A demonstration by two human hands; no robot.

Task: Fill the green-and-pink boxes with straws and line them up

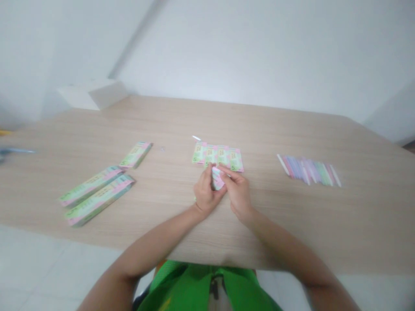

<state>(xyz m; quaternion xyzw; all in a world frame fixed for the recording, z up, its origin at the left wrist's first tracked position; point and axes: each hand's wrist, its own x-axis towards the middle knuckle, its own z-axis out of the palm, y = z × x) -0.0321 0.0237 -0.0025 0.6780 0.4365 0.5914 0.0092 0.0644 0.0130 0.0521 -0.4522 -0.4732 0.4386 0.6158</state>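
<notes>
Between my two hands is a small pink and green box (218,178), partly covered by fingers. My left hand (205,190) wraps round its left side. The fingers of my right hand (238,190) close on its right side and upper edge. Just beyond my fingertips lies a row of several flat green and pink boxes (223,154), each marked with a 5. A short white stick-like piece (196,138) rests behind that row. Motion blur hides the finer print.
At the left, two long green and pink boxes (100,196) lie side by side, with a shorter box (136,154) beyond them. Several pastel sticks (308,169) lie in a row at the right. A white block-shaped object (94,93) stands at the back left of the wooden table (275,129).
</notes>
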